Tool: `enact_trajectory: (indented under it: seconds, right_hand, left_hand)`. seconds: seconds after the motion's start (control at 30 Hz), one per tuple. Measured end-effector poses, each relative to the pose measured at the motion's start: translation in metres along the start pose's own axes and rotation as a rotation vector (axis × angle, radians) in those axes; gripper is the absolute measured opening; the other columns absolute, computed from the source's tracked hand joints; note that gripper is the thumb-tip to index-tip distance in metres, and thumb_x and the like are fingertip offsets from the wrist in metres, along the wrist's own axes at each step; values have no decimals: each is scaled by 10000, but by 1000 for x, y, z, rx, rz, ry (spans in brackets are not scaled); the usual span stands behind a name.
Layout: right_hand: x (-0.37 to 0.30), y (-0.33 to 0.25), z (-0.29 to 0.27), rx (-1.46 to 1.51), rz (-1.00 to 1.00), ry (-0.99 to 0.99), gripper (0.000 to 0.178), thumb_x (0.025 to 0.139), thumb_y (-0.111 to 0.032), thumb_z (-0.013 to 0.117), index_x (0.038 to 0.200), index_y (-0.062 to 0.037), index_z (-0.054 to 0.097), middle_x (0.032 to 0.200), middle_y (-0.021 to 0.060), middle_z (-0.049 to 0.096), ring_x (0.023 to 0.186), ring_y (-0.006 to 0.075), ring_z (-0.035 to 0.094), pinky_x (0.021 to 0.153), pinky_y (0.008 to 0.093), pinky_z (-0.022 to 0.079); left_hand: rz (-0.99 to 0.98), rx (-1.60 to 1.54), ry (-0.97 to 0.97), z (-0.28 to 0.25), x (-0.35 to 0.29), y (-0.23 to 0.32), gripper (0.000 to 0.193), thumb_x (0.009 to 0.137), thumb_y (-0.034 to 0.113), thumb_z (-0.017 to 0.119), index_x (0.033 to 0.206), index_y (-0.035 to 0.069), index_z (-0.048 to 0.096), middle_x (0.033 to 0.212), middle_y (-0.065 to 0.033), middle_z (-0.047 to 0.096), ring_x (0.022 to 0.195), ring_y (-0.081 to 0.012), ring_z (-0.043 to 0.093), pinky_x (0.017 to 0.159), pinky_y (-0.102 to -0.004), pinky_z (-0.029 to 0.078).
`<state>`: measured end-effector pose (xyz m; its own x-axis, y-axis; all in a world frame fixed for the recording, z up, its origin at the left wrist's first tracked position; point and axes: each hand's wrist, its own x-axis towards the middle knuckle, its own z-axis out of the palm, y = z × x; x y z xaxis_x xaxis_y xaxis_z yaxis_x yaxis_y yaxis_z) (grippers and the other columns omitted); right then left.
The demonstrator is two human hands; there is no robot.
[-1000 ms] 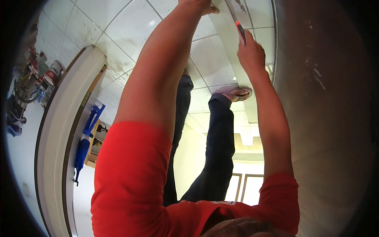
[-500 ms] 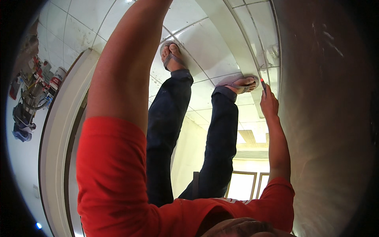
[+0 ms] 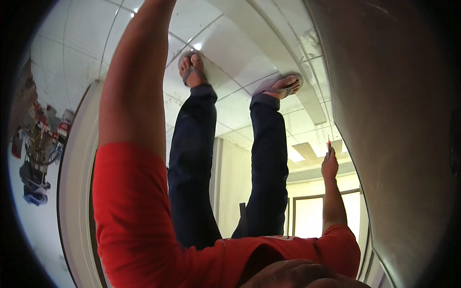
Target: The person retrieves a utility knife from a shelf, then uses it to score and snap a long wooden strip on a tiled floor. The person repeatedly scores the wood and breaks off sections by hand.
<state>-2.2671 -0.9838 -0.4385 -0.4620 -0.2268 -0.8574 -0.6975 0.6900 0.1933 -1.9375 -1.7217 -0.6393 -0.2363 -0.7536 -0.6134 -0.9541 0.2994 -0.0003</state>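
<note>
My right hand (image 3: 330,166) is closed around the handle of a slim screwdriver (image 3: 329,146), with a red-orange collar and a thin shaft pointing up in the picture. The hand is beside a large brown-grey panel (image 3: 394,139), and I see no contact between the tool and the panel. My left arm (image 3: 132,91) stretches up past the top edge, so the left hand and whatever it touches are out of the picture.
My sandalled feet (image 3: 193,72) stand apart on white floor tiles (image 3: 225,53). A pale flat strip (image 3: 269,43) runs across the tiles by the right foot. At the left are a pale frame edge (image 3: 79,168) and a cluttered pile of tools (image 3: 41,149). Bright windows (image 3: 307,216) show behind me.
My right hand with the screwdriver has moved lower in the picture, away from the right foot. The view has shifted, and the panel's edge lies at a different slant.
</note>
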Motion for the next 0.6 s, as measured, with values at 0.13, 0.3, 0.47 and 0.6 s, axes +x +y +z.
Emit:
enact_trajectory:
  seconds: [0.13,0.3,0.47,0.6]
  right_hand:
    - [-48,-43,19,197,84,64,397,1063,-263,534,1403,-61,517,1176,254,697,1032,453,688,831,537,555]
    - [-94,-95,51,347,149,69,375,1052,-269,548,1369,-70,545,1139,251,703,1003,458,688,821,534,546]
    - [-113,-121,47,443,140,53,400,1030,-237,592,1381,-51,541,1132,269,707,1016,470,686,837,538,537]
    - [-114,-109,40,433,161,110,386,1033,-241,571,1371,-54,549,1165,246,699,1057,456,672,887,520,529]
  left_hand:
    - [125,-5,-71,-11,-37,14,1246,711,538,892,1585,-48,226,1634,-318,238,1515,-469,265,1217,-516,295]
    - [220,-85,171,86,-99,17,1219,728,592,867,1600,13,241,1610,-336,255,1486,-512,281,1193,-549,316]
    - [143,-199,-168,111,-197,35,1153,784,615,810,1605,20,261,1636,-361,187,1513,-516,227,1216,-550,283]
    - [66,-146,-349,102,-254,41,1125,793,636,787,1586,-4,311,1647,-342,198,1531,-493,215,1229,-519,281]
